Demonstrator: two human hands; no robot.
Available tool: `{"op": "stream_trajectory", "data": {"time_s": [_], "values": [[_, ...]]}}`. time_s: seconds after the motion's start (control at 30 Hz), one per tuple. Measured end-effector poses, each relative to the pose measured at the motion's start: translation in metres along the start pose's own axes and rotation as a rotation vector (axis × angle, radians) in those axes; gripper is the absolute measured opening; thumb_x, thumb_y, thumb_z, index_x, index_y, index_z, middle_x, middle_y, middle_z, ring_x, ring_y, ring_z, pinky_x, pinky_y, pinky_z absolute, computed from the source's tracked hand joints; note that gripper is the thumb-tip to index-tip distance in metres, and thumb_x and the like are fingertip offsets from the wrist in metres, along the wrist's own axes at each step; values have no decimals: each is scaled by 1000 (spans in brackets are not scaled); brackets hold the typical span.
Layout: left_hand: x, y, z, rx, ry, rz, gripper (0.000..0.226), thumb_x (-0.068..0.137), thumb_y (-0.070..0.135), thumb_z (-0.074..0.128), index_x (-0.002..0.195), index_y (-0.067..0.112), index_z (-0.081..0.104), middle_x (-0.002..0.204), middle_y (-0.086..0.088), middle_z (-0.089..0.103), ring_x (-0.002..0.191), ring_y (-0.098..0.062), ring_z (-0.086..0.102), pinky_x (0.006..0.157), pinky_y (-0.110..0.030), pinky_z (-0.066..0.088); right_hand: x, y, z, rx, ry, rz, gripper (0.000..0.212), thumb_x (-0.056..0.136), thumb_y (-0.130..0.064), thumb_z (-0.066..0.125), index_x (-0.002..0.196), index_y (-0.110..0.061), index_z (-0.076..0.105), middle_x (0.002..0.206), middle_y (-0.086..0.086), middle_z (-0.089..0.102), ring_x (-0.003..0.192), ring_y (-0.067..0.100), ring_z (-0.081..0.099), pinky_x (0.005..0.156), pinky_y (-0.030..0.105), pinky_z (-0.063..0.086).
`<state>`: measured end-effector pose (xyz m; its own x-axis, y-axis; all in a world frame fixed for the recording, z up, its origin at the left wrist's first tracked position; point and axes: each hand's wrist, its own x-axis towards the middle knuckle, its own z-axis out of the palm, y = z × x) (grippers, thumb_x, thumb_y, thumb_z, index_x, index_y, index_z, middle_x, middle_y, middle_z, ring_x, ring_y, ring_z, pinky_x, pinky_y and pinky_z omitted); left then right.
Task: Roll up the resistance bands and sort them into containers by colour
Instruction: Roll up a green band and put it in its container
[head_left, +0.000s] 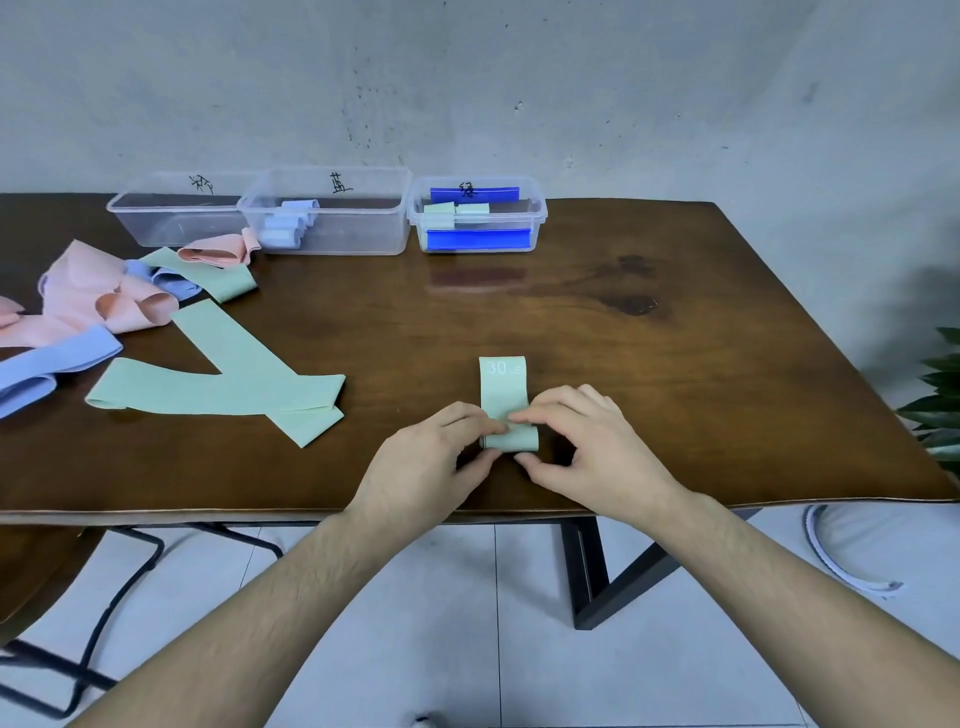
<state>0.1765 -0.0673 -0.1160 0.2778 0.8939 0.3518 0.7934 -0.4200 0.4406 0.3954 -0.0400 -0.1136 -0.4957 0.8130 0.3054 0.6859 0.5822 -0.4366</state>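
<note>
1. Head view: mid-roll on green band (503, 400), near table's (675, 364) front edge; left hand (426, 457) & right hand (587, 447) both pinching rolled end.
2. Next, prob.: roll on to far end, keep tight, then drop in right-most tub (477, 221) w/ other green rolls.
3. Print reads "30 LB"; tub labels handwritten, unreadable.

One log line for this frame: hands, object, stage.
left hand + right hand | pinching green band | part-rolled | green container holds two rolls

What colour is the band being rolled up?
Pale mint green band, seen in the head view.
</note>
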Motion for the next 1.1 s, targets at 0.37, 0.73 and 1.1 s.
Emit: {"op": "stream_trajectory", "data": {"time_s": [0.37, 0.73, 1.1], "values": [[4, -2, 2, -4, 3, -11, 27, 93, 33, 65, 119, 29, 65, 117, 19, 55, 67, -8, 49, 58, -21, 50, 11, 5, 0, 11, -17, 8, 27, 89, -33, 70, 116, -36, 67, 113, -22, 61, 101, 8, 50, 95, 40, 45], [12, -7, 6, 90, 6, -35, 31, 97, 36, 56, 126, 28, 64, 117, 17, 57, 73, -13, 62, 57, -31, 53, 14, 8, 1, -65, -2, -9, 31, 91, -38, 68, 122, -37, 66, 120, -21, 57, 106, 3, 44, 93, 35, 42], [22, -8, 2, 130, -31, -19, 32, 93, 40, 63, 124, 32, 61, 118, 18, 52, 67, -10, 55, 52, -21, 42, 23, 16, 5, -21, 12, 27, 33, 89, -37, 70, 121, -35, 67, 116, -23, 58, 103, 5, 45, 95, 41, 43]]}}
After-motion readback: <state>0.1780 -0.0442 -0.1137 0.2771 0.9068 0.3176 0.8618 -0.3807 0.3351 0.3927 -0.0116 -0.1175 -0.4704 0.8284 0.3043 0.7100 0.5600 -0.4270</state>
